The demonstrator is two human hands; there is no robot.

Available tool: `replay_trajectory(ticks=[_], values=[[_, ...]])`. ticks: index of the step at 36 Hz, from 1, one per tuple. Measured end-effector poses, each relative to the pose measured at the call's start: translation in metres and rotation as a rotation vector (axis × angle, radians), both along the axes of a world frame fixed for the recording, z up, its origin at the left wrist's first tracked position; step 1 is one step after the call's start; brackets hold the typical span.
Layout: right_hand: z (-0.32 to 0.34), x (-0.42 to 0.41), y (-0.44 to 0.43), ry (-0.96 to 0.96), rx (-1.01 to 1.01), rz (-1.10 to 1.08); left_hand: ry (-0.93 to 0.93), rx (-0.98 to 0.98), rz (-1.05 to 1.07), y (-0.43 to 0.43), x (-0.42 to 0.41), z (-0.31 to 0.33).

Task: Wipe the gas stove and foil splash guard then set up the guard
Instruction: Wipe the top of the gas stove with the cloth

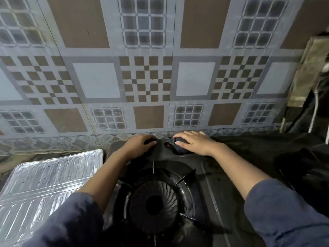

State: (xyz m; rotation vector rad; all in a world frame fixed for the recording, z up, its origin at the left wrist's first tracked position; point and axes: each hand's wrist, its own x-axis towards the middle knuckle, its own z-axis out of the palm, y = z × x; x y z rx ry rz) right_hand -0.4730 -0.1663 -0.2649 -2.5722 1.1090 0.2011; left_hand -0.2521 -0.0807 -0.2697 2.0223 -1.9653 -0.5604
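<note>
Two sets of fingers are working side by side beyond the burner point(154, 204), up at the back edge of the gas stove point(215, 177). On the right, the fingers point(185, 136) are lying close together and nearly straight, pressing down on a bunched dark cloth point(176, 150), and the thumb is resting along the cloth's near side. On the left, the fingers point(149, 143) are curling down tight against the thumb, tips on something dark; I cannot tell whether they are pinching a corner of the cloth or just bearing on the stove top. Moving outward, the right hand point(194, 142) is sitting flat over the cloth beyond and slightly right of the burner, and the left hand point(139, 146) is hunching knuckles-up beyond and slightly left of it, a narrow gap showing between the two. Both forearms are reaching forward past either side of the burner, blue sleeves point(284, 214) pushed back from the wrists. The pan-support prongs point(185, 175) are ringing the burner, dark and glossy. Left of the burner, just beside the stove, the foil splash guard point(48, 177) is lying flat on the counter, ribbed and shining. Beyond the burner and the hands, the patterned tile wall point(147, 77) is filling the view
</note>
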Motion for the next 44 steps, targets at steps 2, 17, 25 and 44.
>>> replay_trajectory(ticks=[2, 17, 25, 44], values=[[0.002, -0.008, -0.001, -0.009, -0.008, -0.019, 0.021, 0.013, -0.018, -0.005, -0.007, 0.001], [0.002, -0.071, -0.013, -0.013, -0.061, -0.150, 0.054, 0.069, -0.094, -0.038, -0.055, 0.004], [0.003, -0.110, -0.025, -0.002, -0.068, -0.214, 0.049, 0.111, -0.126, -0.051, -0.078, 0.008], [0.005, -0.196, -0.062, 0.089, -0.036, -0.440, 0.066, 0.115, -0.138, -0.070, -0.127, 0.011]])
